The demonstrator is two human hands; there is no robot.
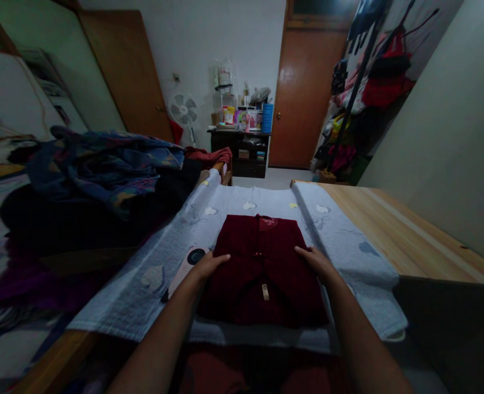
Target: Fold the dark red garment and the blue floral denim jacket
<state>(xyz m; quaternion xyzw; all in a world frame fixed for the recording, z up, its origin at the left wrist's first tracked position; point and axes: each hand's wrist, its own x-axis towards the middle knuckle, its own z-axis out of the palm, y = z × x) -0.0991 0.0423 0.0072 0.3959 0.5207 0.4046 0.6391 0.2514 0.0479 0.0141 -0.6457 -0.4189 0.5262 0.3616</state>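
Note:
A dark red folded shirt (242, 284) lies flat on a pale blue cloth printed with clouds (196, 216). It has a small light tag near the collar edge and a patterned patch at its far end. At its left edge, my left hand (211, 266) grips it, thumb on top and fingers mostly hidden along the side. My right hand (316, 261) holds the opposite edge the same way. Beside my left hand lies a pale pink phone (180, 273) with a large round dark camera area, partly covered by that hand and forearm.
A heap of dark and blue patterned clothes (102, 164) sits on the left. To the right is a wooden board (373, 219). Farther back stand a white fan (184, 109), a dark shelf (242, 156) with several items, a wooden door (303, 98) and hanging bags (389, 82).

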